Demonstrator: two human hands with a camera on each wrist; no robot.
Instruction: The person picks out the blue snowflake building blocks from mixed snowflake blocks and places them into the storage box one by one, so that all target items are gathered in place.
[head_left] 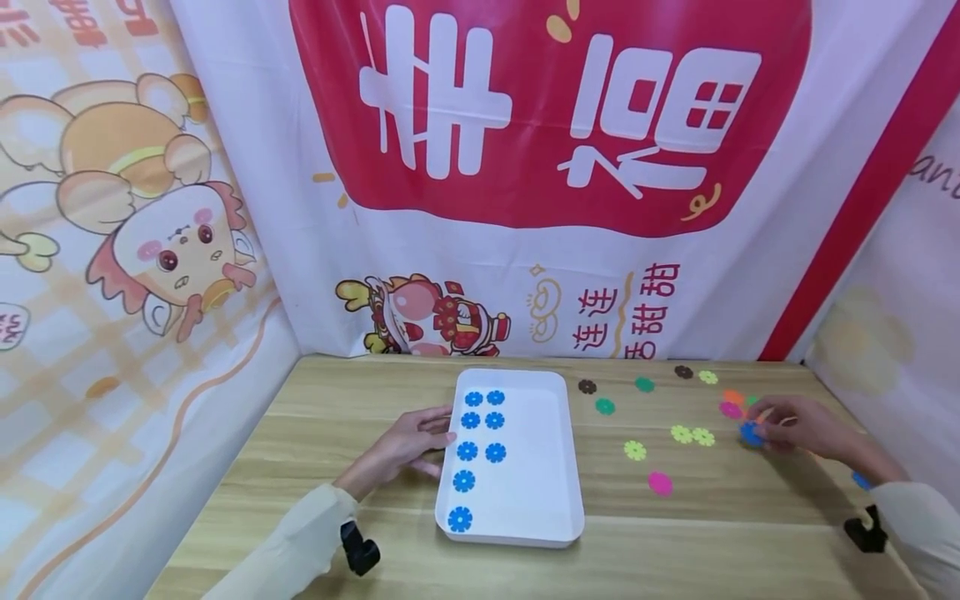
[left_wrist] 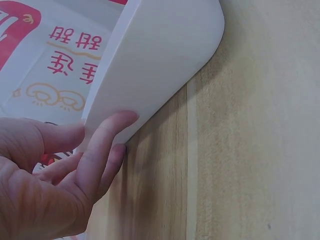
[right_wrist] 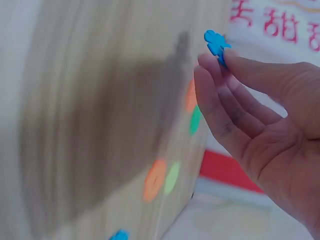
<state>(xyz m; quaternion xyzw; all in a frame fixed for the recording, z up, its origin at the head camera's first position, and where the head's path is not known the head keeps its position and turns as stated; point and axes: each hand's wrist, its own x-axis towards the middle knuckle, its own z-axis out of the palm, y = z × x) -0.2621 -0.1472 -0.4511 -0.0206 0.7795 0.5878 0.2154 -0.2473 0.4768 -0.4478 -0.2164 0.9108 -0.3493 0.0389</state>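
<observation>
A shallow white tray (head_left: 536, 467) stands on the table, with several blue notched plastic discs (head_left: 467, 451) laid in two columns along its left side. My left hand (head_left: 408, 437) holds the tray's left wall; in the left wrist view the thumb is at the rim and fingertips (left_wrist: 125, 119) touch the outer side. Off to the right, my right hand (head_left: 798, 425) pinches one blue notched disc (right_wrist: 217, 46) between thumb and fingers. In the right wrist view that disc is raised off the table.
Loose discs lie right of the tray: yellow-green (head_left: 635, 450), pink (head_left: 660, 483), green (head_left: 605, 406), brown (head_left: 587, 387) and orange (right_wrist: 155, 180). Another blue disc (head_left: 862, 480) lies near the right sleeve. Printed cloths hang behind the wooden table (head_left: 360, 383) and at both sides.
</observation>
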